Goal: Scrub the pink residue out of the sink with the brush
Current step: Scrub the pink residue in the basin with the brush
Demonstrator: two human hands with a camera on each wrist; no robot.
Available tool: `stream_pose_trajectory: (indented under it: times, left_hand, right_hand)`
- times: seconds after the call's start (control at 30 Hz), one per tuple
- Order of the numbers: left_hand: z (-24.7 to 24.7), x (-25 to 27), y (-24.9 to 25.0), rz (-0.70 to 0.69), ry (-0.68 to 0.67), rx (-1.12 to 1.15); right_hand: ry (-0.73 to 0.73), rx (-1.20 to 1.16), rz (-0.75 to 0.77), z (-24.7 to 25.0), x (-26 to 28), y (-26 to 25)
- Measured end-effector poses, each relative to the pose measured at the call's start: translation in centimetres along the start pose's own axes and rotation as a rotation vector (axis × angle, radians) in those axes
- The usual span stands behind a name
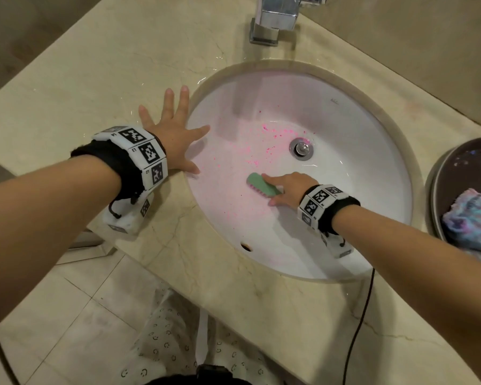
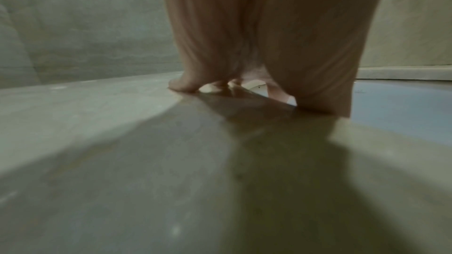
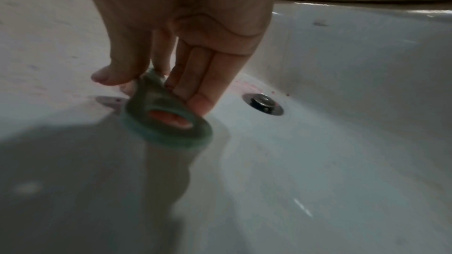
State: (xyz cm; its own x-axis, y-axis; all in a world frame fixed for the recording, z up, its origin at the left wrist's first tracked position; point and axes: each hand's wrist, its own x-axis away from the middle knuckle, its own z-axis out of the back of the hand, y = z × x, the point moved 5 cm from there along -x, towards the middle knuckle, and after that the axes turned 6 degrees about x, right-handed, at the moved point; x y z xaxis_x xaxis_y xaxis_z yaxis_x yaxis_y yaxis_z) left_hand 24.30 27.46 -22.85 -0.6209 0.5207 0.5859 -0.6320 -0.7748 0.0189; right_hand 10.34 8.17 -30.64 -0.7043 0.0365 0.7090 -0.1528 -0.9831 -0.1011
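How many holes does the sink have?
2. The drain with its metal stopper sits at the bottom of the sink, and a small overflow hole is in the near wall. The far wall shows none.

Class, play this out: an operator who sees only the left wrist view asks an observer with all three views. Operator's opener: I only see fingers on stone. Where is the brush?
Observer: The green brush is down in the white sink, gripped by the right hand.
Operator: Is any pink left?
Observer: Yes, pink residue speckles the basin left of the drain.
Operator: Anything beside the sink?
Observer: A dark tray holding a pastel cloth sits to its right.
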Motion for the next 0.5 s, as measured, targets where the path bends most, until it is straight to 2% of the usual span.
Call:
stream_pose_trajectory:
  times: [0.13,0.27,0.37,0.5]
  left_hand:
    - [0.0,0.1,0.1,0.0,0.002,0.008]
    - [0.1,0.1,0.1,0.004,-0.006,-0.003]
    - [0.1,0.0,0.2,0.007,-0.005,0.012]
    - [0.0,0.0,0.2,0.004,-0.005,0.013]
  right_hand:
    - [-0.065,0.084,0.076,-0.9,1.1,0.4]
    - [-0.02,0.089,-0.045,-0.2,1.3,2.9]
    - [0.025,0.022,-0.094,0.2,0.7,2.8]
    - [-0.003,0.001,-0.004,-0.2,0.2,1.1]
